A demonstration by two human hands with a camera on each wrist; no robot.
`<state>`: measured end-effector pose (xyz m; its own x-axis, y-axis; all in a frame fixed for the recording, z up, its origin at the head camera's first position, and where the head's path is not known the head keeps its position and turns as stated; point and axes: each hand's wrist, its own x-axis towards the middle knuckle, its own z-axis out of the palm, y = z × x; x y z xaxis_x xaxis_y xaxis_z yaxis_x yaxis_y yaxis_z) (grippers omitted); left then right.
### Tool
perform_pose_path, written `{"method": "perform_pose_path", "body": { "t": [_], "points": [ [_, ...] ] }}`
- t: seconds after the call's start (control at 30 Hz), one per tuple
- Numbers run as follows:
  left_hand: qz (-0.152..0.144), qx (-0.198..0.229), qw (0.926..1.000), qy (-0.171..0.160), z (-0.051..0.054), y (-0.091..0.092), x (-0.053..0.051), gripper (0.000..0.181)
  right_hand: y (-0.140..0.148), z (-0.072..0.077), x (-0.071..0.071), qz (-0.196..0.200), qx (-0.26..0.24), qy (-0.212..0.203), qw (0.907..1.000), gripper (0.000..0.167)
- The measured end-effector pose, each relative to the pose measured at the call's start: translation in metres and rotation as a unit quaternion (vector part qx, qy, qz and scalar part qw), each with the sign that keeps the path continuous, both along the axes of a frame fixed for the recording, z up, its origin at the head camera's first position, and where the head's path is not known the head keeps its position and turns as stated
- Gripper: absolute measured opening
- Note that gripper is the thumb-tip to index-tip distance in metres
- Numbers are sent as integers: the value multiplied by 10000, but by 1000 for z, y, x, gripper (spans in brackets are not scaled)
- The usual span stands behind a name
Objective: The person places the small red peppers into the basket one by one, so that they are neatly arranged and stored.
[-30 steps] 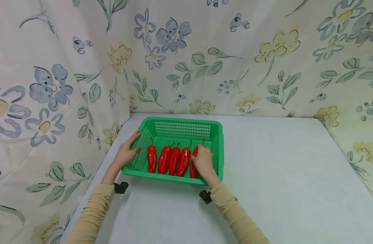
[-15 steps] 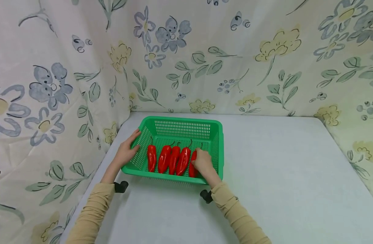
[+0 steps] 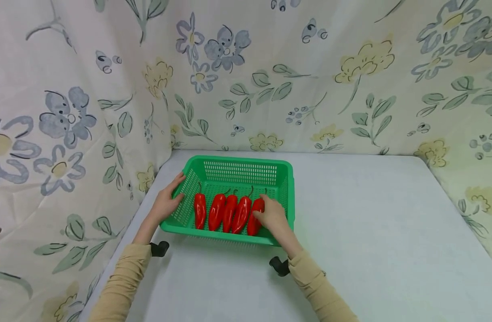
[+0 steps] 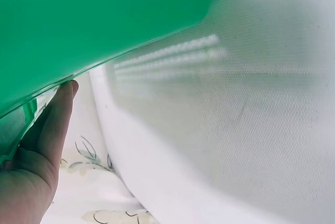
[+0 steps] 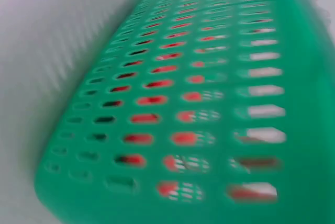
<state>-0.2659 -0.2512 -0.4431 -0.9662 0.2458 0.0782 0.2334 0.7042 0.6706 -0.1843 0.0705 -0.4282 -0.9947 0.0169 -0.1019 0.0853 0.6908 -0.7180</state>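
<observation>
In the head view, several red chili peppers (image 3: 231,212) lie side by side in a green plastic basket (image 3: 246,159), stems pointing away. The person's right hand (image 3: 273,213) is inside the basket at the rightmost chili pepper (image 3: 255,226), its thumb and forefinger spread apart at the pepper's right side. The left hand (image 3: 165,203) rests against the basket's left end, thumb and fingers extended across the rim. In the left wrist view, a straight digit of the left hand (image 4: 52,135) touches the basket's edge (image 4: 104,30). Red shows through the slots of the basket (image 5: 152,101) in the blurred right wrist view.
The basket stands on a white table (image 3: 371,232), near its back left. A floral curtain (image 3: 270,67) hangs behind and along the left side. Dark wrist cameras (image 3: 159,248) sit below both hands.
The right hand has loosened from the rightmost chili pepper and drawn slightly right, showing more of it. That pepper has shifted a little left, towards its neighbour. The left hand has stayed put.
</observation>
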Motion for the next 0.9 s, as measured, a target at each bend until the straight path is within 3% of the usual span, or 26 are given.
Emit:
{"method": "perform_pose_path", "body": {
  "t": [0.13,0.27,0.5,0.6,0.67,0.77,0.9],
  "points": [
    [-3,-11,10000,30,-1,-1,0,58,10,9,13,184,-658,367,9970,54],
    [-3,-10,10000,65,-2,-3,1,58,21,21,30,322,-1451,593,9871,51],
    [-8,-26,10000,93,-1,-5,2,56,43,29,58,403,-2302,511,9710,48],
    [103,36,9994,340,-1,-5,3,53,55,26,67,344,-2504,419,9666,48],
    [347,115,9969,697,-2,-5,4,48,62,24,73,299,-2586,430,9646,48],
    [1138,300,9823,1458,-4,-3,7,38,74,20,82,233,-2622,544,9632,49],
    [2247,898,9434,2267,-5,1,10,30,92,14,94,65,-2468,671,9667,48]
  ]
}}
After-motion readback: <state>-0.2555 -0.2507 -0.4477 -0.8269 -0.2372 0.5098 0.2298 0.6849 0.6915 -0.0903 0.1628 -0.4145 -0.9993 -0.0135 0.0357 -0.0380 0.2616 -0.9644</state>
